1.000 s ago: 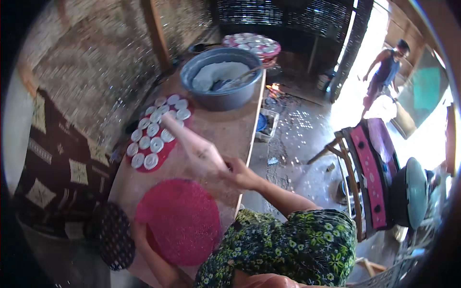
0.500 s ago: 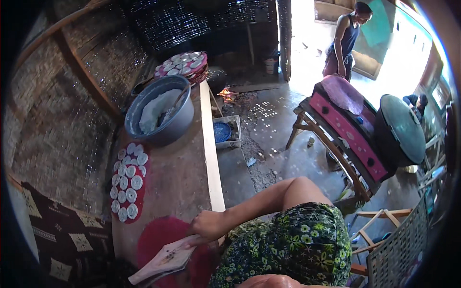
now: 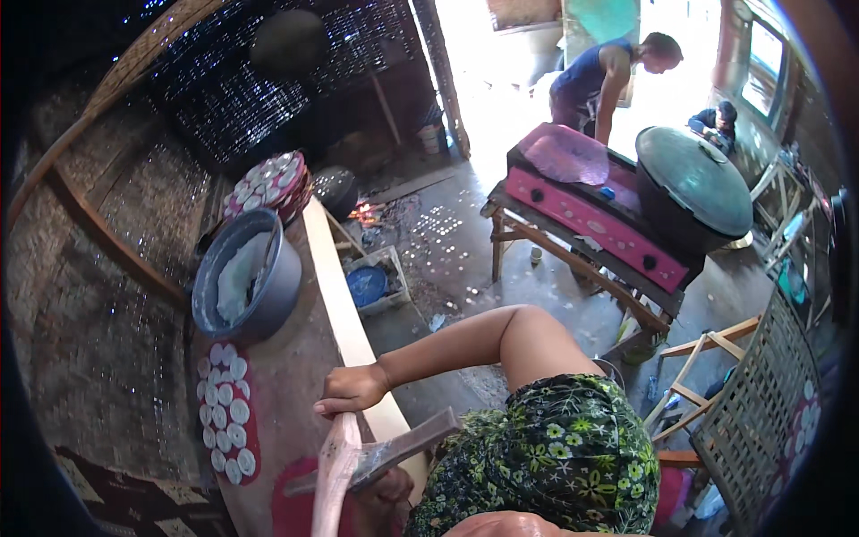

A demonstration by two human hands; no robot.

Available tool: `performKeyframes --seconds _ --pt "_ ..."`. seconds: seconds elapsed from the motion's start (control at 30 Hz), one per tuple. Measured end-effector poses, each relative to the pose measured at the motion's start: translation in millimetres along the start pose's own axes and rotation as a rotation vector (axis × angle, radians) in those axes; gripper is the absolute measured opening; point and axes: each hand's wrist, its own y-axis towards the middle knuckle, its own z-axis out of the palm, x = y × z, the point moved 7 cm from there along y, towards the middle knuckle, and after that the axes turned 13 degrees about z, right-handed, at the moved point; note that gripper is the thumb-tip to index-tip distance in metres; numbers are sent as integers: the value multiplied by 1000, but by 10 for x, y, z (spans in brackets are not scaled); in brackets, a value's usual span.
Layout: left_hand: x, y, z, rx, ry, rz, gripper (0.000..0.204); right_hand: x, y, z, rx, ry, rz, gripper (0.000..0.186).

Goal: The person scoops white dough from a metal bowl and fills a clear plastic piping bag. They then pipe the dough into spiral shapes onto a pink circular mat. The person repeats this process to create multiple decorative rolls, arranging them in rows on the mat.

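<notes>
My right hand (image 3: pixel 355 388) is closed round the end of a wooden hand press (image 3: pixel 340 456), made of two long pieces that cross each other. One piece is pale, the other darker and tilted up to the right. Below the darker piece my left hand (image 3: pixel 391 488) shows only partly, its fingers curled and seemingly round the press. Beneath both hands lies a round red mat (image 3: pixel 295 488), largely covered by the press. Farther up the table, white coiled discs (image 3: pixel 239 412) sit in rows on another red mat. Behind them stands a grey-blue tub (image 3: pixel 291 286) of white dough or flour with a stick in it.
A brown table (image 3: pixel 295 371) runs along the woven wall, with stacked mats of discs (image 3: pixel 268 183) at its far end. A small fire (image 3: pixel 365 213) burns beyond. At right, a person (image 3: pixel 595 85) leans over a pink stove stand (image 3: pixel 573 219) bearing a large lidded pot (image 3: pixel 693 192).
The press has turned, and its two pieces now stand apart, crossed. My left hand has come into view. The person across the room has bent forward. My view has shifted rightward.
</notes>
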Motion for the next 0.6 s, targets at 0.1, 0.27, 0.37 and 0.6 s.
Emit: performKeyframes --seconds 0.1,0.27,0.37,0.6 --pt "-128 389 -170 103 44 39 49 885 -43 -265 -134 -120 -503 43" --pt "-474 990 -428 246 123 114 48 1785 -40 -30 66 -266 -684 37" --pt "-760 1234 -654 271 189 160 47 1500 176 -124 -10 -646 -495 31" --pt "-1155 1895 -1242 25 396 237 39 783 998 -1413 -177 -120 -140 23"
